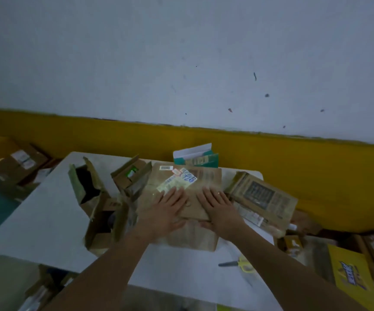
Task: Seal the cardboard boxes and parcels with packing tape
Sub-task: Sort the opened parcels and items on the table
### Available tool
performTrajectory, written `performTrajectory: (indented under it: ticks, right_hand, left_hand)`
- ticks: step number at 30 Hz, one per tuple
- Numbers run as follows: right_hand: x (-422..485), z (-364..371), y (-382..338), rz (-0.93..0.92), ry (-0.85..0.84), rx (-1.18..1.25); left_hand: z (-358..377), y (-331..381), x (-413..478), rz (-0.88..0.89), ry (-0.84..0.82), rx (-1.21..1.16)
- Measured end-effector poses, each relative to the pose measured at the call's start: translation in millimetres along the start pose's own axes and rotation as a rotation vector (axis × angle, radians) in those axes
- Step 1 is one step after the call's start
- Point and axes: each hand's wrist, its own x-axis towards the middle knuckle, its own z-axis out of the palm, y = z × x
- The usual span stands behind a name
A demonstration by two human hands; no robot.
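We press our left hand (170, 205) and right hand (217, 205) flat, fingers straight, on the cardboard box (206, 178) — probably light and stiff; best held by its sides.

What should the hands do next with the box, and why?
Probably hold the box down with the left hand and lift the right hand to fetch tape: both hands lie flat on its closed top, and no tape roll shows on the table.

My left hand (170, 206) and right hand (218, 206) lie flat on the box (204, 178) on the desk (46, 209) — fingers (173, 195) straight. Open boxes (87, 187) stand left of it, a printed box (262, 196) right — scissors (237, 263) nearer me.
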Motion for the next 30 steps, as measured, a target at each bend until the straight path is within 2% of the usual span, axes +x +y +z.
performTrajectory:
  ticks: [3,7,10,11,13,14,16,18,20,22,24,27,30]
  right_hand:
    - [6,1,8,-0.006,-0.059,-0.018]
    - [8,2,11,-0.007,-0.073,-0.038]
    - [8,-2,15,-0.031,-0.056,0.095]
    - [9,-10,17,-0.005,-0.034,0.154]
    - [18,-28,20,0.088,-0.027,0.256]
    - [25,-33,23,0.153,0.018,0.296]
    - [37,-37,29,0.377,0.039,0.375]
    - [43,-30,38,0.646,-0.055,0.716]
    - [43,-16,42,0.813,-0.208,1.118]
    - [38,-5,37,0.864,-0.355,1.316]
    - [36,2,34,0.841,-0.352,1.338]
    - [37,6,34,0.819,-0.306,1.322]
    - [41,7,38,0.832,-0.306,1.327]
  left_hand:
    - [-11,-21,26,0.163,-0.033,0.096]
    - [-8,-28,40,0.217,-0.063,0.096]
    - [-11,-39,46,0.281,-0.1,0.01]
    - [-19,-45,53,0.284,-0.057,-0.042]
    - [-32,-57,64,0.199,-0.072,-0.168]
    - [-35,-61,68,0.132,-0.029,-0.204]
    - [-33,-67,70,-0.124,0.027,-0.235]
    - [-34,-63,68,-0.454,-0.013,-0.428]
    - [-35,-57,65,-0.61,-0.027,-0.7]
    - [-38,-60,63,-0.659,0.032,-0.933]
    - [-37,-70,61,-0.687,0.029,-1.075]
    - [-26,-77,59,-0.694,-0.062,-1.113]
    - [-26,-74,59,-0.691,0.017,-1.134]
